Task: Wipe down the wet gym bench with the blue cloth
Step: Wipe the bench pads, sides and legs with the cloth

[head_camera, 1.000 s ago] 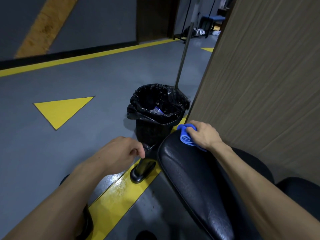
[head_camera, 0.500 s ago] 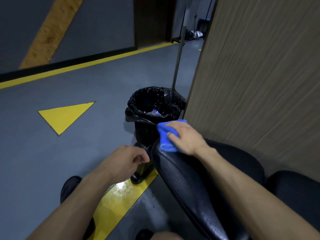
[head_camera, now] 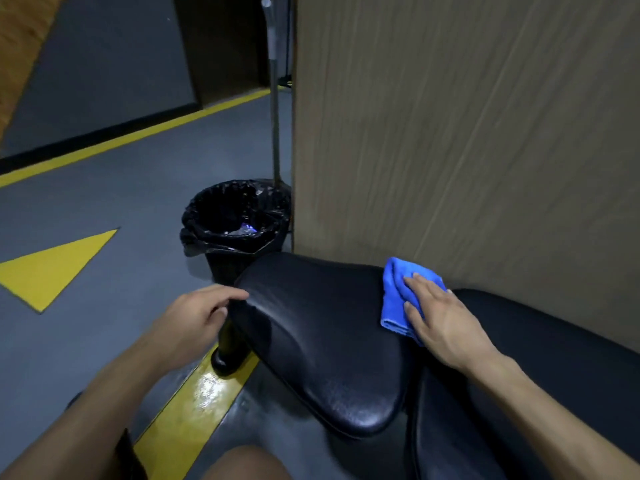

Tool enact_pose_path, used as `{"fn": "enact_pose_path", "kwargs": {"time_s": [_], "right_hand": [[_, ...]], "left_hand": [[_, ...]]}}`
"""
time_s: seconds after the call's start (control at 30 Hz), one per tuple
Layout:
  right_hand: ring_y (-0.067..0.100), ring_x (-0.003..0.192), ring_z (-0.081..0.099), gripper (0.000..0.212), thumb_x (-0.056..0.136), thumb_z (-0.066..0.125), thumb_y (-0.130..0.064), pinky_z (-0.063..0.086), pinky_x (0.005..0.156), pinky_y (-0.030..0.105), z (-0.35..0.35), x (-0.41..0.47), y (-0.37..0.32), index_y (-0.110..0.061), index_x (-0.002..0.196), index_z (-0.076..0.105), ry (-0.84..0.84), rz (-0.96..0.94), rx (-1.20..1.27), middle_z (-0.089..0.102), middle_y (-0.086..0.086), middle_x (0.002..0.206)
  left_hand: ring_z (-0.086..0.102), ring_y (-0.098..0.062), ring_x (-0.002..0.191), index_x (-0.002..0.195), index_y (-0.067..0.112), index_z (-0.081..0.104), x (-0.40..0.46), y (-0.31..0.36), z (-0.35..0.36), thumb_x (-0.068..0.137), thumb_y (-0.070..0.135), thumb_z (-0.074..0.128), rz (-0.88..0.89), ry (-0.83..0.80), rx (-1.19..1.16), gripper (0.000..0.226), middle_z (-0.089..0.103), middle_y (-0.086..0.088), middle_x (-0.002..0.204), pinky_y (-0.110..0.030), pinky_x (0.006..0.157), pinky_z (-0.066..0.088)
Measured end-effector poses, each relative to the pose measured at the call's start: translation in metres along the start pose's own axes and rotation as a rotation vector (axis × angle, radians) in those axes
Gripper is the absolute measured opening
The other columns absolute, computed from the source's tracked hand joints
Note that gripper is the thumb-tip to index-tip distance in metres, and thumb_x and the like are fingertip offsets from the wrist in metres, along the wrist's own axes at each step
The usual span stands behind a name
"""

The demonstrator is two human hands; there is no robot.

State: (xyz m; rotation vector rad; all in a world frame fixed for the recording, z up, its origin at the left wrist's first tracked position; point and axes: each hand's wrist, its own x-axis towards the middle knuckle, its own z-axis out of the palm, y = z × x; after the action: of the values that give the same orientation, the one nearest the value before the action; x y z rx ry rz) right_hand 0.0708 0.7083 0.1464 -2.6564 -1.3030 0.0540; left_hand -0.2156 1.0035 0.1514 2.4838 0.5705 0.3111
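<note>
Right hand [head_camera: 446, 320] flat, fingers straight, pressing blue cloth [head_camera: 398, 299] onto bench pad [head_camera: 322, 341] beside the wood panel [head_camera: 467, 133]; cloth has shifted back from the pad's bin-side tip. Left hand [head_camera: 197, 313] loosely curled, fingertips touching pad's edge

Right hand [head_camera: 446, 323] flat, fingers [head_camera: 420, 289] straight, pressing down; left hand [head_camera: 197, 315] loosely curled.

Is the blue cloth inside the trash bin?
No, the blue cloth lies on the bench under the right hand.
</note>
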Motion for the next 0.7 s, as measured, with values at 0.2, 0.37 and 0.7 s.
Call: {"fn": "enact_pose_path", "kwargs": {"time_s": [0.2, 0.37, 0.7], "right_hand": [[0.028, 0.147, 0.033, 0.055, 0.102, 0.040, -0.029, 0.020, 0.120, 0.037, -0.001, -0.053, 0.000, -0.009, 0.152, 0.037, 0.019, -0.071, -0.104, 0.037, 0.011, 0.158], [0.015, 0.154, 0.007, 0.087, 0.092, 0.016, -0.066, 0.001, 0.124, 0.029, -0.006, -0.024, 0.002, -0.009, 0.159, 0.014, -0.104, 0.004, -0.037, 0.014, 0.005, 0.166], [0.039, 0.118, 0.056, 0.072, 0.099, 0.028, -0.064, 0.042, 0.096, 0.040, -0.011, 0.090, 0.001, -0.005, 0.128, 0.056, -0.264, 0.444, 0.093, 0.061, 0.021, 0.128]], "left_hand": [[0.047, -0.015, 0.128, 0.129, 0.034, 0.061, 0.022, 0.014, 0.034, 0.099, 0.022, 0.050, 0.053, 0.033, 0.069, 0.035, 0.054, 0.015, 0.138, -0.028, 0.098, 0.035], [0.051, -0.018, 0.125, 0.123, 0.035, 0.066, 0.026, 0.014, 0.045, 0.096, 0.023, 0.055, 0.071, 0.081, 0.102, 0.032, 0.059, 0.015, 0.135, -0.033, 0.099, 0.039], [0.059, -0.013, 0.103, 0.109, 0.046, 0.069, 0.041, 0.015, 0.037, 0.091, 0.017, 0.064, 0.052, 0.081, 0.128, 0.034, 0.060, 0.028, 0.126, -0.029, 0.082, 0.045]]}}
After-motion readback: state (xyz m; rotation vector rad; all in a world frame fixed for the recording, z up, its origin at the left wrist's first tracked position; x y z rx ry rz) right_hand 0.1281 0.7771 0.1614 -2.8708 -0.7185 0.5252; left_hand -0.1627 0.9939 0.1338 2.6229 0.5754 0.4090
